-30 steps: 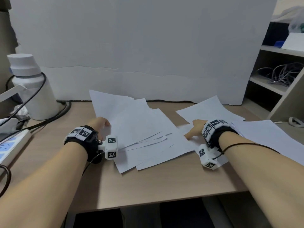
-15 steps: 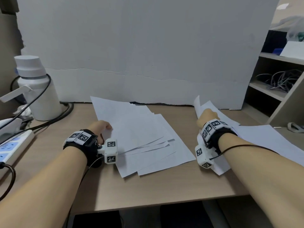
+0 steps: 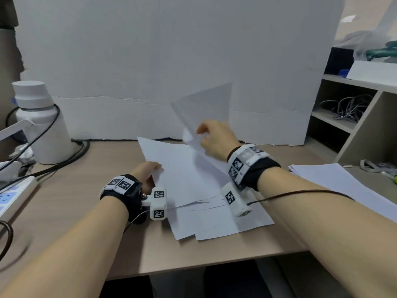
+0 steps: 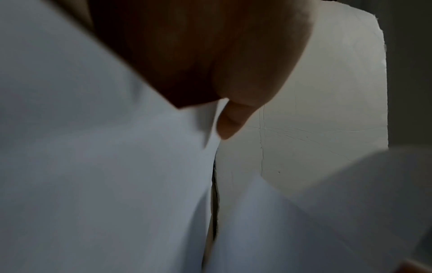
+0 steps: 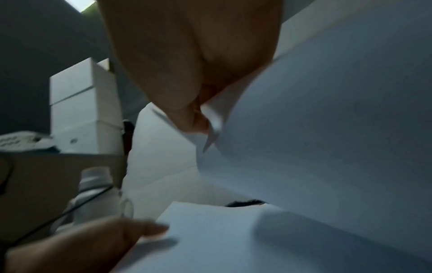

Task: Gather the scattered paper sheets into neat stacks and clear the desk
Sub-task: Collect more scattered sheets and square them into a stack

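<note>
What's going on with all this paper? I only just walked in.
A person is tidying loose sheets. Their right hand pinches one sheet in the air above the fanned pile mid-desk, while the left hand holds the pile's left edge. Another stack lies to the right.

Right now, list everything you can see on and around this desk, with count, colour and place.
Lifted sheet: one, white, raised above the pile, pinched by the right hand.
Fanned pile of sheets: several, white, desk centre.
Second paper stack: one, white, desk right.
Desk: one, light wood.
Bottle: one, white, back left.
Cable: black, round the bottle.
Power strip: one, white, left edge.
Backboard: one, white, behind desk.
Shelf unit: one, beige, right; holds grey cables.
Left hand: grips the pile's left edge.
Right hand: holds the lifted sheet.
</note>
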{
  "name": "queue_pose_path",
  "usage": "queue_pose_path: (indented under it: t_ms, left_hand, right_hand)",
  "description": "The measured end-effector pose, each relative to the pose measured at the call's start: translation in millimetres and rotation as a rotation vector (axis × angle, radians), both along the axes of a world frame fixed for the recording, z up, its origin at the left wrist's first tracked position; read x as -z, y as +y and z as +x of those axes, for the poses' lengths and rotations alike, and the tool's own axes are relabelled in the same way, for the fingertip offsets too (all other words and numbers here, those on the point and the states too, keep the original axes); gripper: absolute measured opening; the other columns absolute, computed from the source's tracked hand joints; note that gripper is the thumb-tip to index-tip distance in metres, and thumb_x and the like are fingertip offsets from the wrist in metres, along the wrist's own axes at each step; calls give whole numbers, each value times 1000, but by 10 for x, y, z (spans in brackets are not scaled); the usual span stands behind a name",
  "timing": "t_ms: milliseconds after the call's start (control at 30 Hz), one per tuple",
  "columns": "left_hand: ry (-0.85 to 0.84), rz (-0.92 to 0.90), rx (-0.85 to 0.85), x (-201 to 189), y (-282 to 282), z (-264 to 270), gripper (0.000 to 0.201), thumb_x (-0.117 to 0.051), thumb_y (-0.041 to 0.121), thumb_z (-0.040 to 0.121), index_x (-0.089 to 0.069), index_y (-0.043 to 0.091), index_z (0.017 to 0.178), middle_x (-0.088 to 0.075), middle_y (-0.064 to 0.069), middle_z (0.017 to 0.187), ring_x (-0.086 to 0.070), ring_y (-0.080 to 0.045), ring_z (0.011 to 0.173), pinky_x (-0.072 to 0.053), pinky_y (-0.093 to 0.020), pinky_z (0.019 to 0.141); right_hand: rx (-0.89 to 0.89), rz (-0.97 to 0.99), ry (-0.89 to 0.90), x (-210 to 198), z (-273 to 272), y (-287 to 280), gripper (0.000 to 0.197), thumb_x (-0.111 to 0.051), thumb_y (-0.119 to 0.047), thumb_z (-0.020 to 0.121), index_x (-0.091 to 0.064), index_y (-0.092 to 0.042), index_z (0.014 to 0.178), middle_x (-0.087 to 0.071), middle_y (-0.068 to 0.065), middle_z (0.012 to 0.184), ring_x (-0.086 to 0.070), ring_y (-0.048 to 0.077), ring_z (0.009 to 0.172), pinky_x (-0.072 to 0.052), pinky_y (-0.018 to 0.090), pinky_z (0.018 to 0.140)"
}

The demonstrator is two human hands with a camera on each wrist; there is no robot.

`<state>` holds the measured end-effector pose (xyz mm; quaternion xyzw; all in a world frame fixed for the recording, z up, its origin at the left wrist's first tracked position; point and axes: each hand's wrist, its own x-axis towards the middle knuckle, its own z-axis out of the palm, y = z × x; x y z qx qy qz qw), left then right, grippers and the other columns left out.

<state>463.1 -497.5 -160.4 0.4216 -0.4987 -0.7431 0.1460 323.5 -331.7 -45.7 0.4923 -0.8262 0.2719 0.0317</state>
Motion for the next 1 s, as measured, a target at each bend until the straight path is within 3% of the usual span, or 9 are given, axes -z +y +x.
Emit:
queue_pose_path:
  t_ms: [167,267,367,500,600,667,733,933,1000]
  left_hand:
    - [377,91,62,-32,139,22,55,-40,58,101,-71,12,102,-68,-11,98,-64,-30,87,-51,-34,69]
    - [432,120,102,-75,237,82,90,-17,81,92,-82,19,97,-75,-12,108,-72,-30,97,-57,-35,74]
    - [421,193,46,-70,244,164,95,-27,87,84,-81,12,103,-74,-19,111,-75,-34,92,-53,-45,80]
    - [123,99,62,-23,109,167,43,-55,37,100,-60,5,128,-75,-20,89,-75,-34,69,-61,-44,60]
    - [-84,-4,74,21,45,156,27,-50,2,100,-55,-5,126,-73,-22,84,-73,-35,63,-59,-43,48]
    - [-116,-46,88,32,4,146,30,-52,-2,98,-54,-8,127,-70,-23,96,-72,-37,74,-60,-45,56]
    - [-104,-77,67,40,-41,137,31,-53,-5,97,-54,-7,128,-68,-22,102,-69,-37,82,-60,-47,64]
    - [-83,9,8,92,118,29,16,-53,-3,97,-55,-5,114,-71,-22,85,-71,-35,62,-58,-46,48]
    - [-90,19,19,102,241,-96,24,-57,-1,95,-55,-5,119,-71,-25,103,-72,-39,74,-59,-52,56]
  right_hand:
    - [-186,308,90,372,243,-50,33,-49,-9,91,-65,-20,117,-63,6,122,-57,24,113,-48,34,93]
    - [-242,369,15,533,273,35,36,-48,-7,89,-68,-19,116,-65,5,121,-60,23,111,-48,30,93]
    - [-289,446,-47,577,261,146,36,-52,-9,87,-67,-19,118,-66,1,121,-61,19,111,-50,31,97]
    - [-355,510,-297,571,147,260,33,-65,-30,86,-68,-27,118,-68,-11,120,-60,9,112,-46,28,100]
    - [-174,340,-355,535,-150,310,31,-64,-32,90,-71,-12,113,-69,1,118,-60,14,107,-46,32,98]
    - [65,329,-306,579,-445,391,32,-64,-27,89,-66,3,99,-67,17,100,-58,22,90,-50,38,84]
    - [235,484,-290,669,-640,534,31,-65,-33,88,-58,-4,98,-61,11,93,-57,27,91,-48,34,78]
    - [216,726,-291,794,-601,672,67,-54,-53,94,-45,-6,140,-51,10,141,-50,30,127,-40,36,99]
    - [194,730,-290,790,-563,612,71,-53,-54,95,-40,-6,145,-45,10,149,-45,29,134,-37,37,105]
